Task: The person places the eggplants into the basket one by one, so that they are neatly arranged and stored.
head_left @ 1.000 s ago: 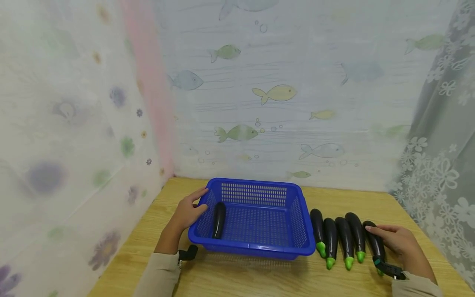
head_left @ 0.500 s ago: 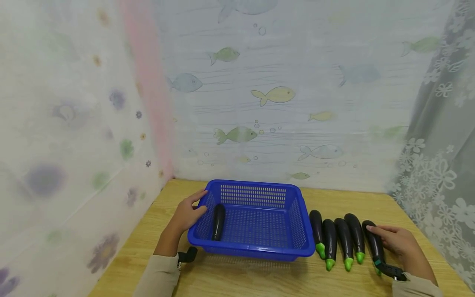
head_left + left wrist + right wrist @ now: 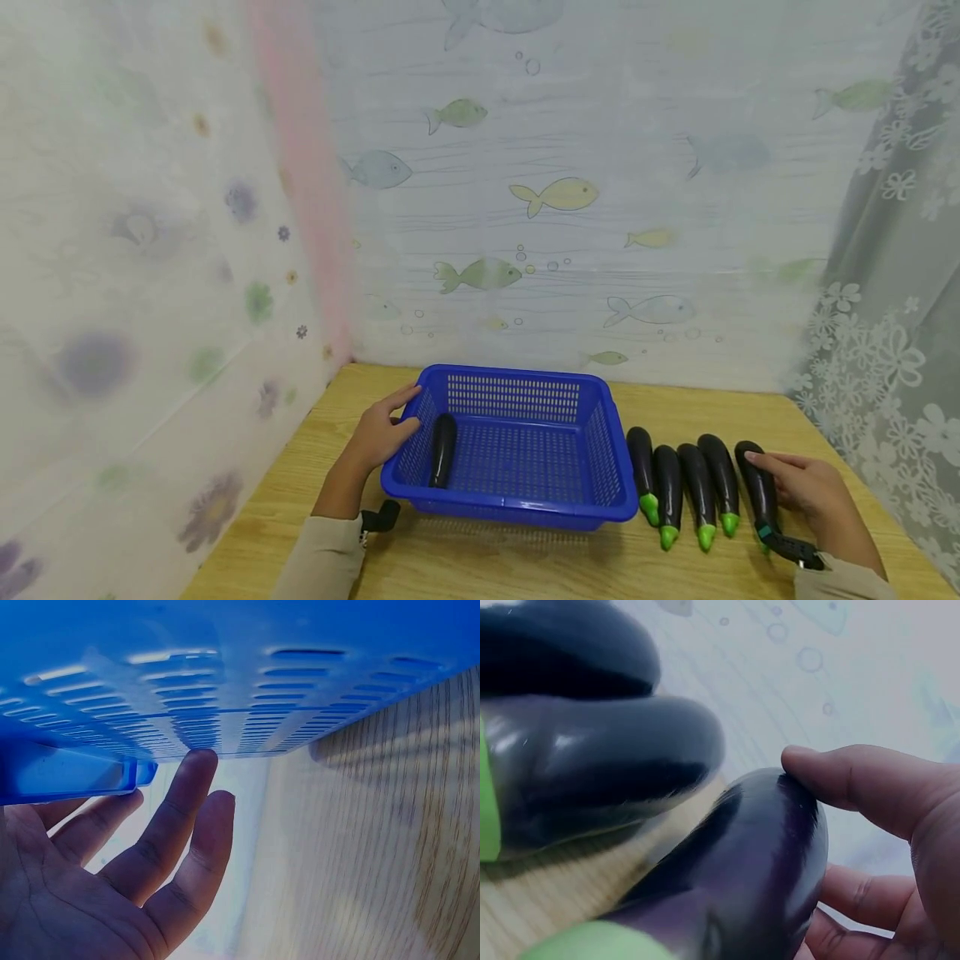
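"What's right of the basket (image 3: 517,505)?"
"Four eggplants (image 3: 697,487), then the held eggplant (image 3: 762,492), farthest out."
"Pointing how?"
"Green tip (image 3: 600,945) toward the person; long axis roughly parallel to the basket's right side."
"And the grip?"
"Right hand (image 3: 813,492) grasps the round end (image 3: 769,817), thumb (image 3: 870,776) on top, fingers (image 3: 870,896) on the flank away from the basket. Left hand (image 3: 381,429) grips the basket's left rim (image 3: 390,473)."

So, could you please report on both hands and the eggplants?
Left hand touching blue basket. Right hand pinching rightmost eggplant. Inside eggplant lying at basket's left. Four more eggplants between basket and right hand.
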`<state>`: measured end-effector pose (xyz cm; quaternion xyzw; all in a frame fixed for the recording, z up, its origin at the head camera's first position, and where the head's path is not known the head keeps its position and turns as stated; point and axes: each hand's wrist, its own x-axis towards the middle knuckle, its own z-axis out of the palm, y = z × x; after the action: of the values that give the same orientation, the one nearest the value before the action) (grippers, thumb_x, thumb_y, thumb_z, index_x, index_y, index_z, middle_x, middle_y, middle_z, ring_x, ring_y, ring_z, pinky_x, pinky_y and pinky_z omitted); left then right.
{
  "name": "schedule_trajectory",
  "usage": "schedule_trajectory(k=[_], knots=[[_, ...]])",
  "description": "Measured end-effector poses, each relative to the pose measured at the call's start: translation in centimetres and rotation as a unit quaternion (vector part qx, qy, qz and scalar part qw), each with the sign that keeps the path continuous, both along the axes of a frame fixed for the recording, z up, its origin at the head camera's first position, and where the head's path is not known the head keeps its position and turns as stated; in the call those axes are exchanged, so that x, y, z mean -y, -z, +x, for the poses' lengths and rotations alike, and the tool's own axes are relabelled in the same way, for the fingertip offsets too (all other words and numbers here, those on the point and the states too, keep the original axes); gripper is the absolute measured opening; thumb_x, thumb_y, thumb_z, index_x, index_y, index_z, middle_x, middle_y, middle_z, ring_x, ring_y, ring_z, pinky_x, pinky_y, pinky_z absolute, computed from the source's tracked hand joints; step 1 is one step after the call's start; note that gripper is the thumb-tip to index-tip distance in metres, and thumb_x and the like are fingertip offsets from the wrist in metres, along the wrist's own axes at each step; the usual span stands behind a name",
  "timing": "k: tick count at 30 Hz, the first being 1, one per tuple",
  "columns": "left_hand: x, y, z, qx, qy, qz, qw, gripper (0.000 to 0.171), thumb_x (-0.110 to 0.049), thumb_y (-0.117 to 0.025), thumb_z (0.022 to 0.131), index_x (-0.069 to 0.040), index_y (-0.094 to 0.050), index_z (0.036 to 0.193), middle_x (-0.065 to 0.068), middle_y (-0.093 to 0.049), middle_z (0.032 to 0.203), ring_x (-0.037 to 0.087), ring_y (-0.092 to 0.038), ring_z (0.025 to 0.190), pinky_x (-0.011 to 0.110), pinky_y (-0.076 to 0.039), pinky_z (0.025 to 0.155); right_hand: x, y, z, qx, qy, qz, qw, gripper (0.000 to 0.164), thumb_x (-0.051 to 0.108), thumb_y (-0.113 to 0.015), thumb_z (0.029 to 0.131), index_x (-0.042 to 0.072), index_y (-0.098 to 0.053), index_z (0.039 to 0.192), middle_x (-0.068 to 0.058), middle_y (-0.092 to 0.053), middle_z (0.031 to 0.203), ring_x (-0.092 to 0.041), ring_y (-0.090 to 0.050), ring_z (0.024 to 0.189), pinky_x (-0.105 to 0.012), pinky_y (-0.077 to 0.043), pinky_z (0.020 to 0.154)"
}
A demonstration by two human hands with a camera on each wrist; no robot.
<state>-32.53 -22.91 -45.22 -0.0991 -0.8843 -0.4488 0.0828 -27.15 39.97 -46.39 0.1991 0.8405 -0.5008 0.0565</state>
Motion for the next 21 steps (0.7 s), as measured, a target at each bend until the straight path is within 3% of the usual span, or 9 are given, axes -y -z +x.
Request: schedule_trajectory(k=[6,11,14,21], knots=[[0.0,-0.1,0.0,0.004,0.001,0.006,1.0000,0.055,-0.019,-0.061,0.087,-0.023,-0.048,0.141,-0.004,-0.040,0.149,0.034,-0.063,0.109,0.041,-0.058,0.072,-0.1,-0.8,-0.3,-0.004,0.001,0.018,1.000,0.106,0.068,-0.059,0.078,-0.009,-0.031,0.144,-0.035,-0.023,0.147,-0.030,-0.059,0.103,-0.037,-0.057,0.077],[0.0,-0.1,0.1,0.004,-0.003,0.002,1.0000,0.055,-0.020,-0.061,0.088,-0.023,-0.048,0.141,-0.005,-0.040,0.149,0.034,-0.062,0.110,0.042,-0.058,0.075,0.3,-1.9,-0.2,-0.021,-0.016,-0.002,1.000,0.105,0.067,-0.056,0.080,-0.008,-0.025,0.146,-0.033,-0.013,0.151,-0.047,-0.036,0.128,-0.038,-0.055,0.083],[0.0,0.0,0.0,0.002,-0.005,0.000,1.0000,0.055,-0.021,-0.061,0.088,-0.024,-0.048,0.141,-0.006,-0.040,0.149,0.034,-0.061,0.112,0.043,-0.057,0.077,0.6,-2.7,0.0,-0.028,-0.027,-0.002,0.999,0.104,0.067,-0.054,0.082,-0.007,-0.022,0.148,-0.033,-0.007,0.153,-0.050,-0.028,0.132,-0.040,-0.054,0.087],[0.0,0.1,0.0,0.000,-0.005,-0.005,1.0000,0.055,-0.021,-0.061,0.088,-0.025,-0.048,0.141,-0.011,-0.040,0.148,0.033,-0.061,0.112,0.043,-0.057,0.079,2.0,-4.0,0.5,-0.044,-0.022,-0.001,0.999,0.102,0.067,-0.055,0.081,-0.004,-0.023,0.148,-0.031,-0.006,0.154,-0.049,-0.029,0.132,-0.040,-0.053,0.089]])
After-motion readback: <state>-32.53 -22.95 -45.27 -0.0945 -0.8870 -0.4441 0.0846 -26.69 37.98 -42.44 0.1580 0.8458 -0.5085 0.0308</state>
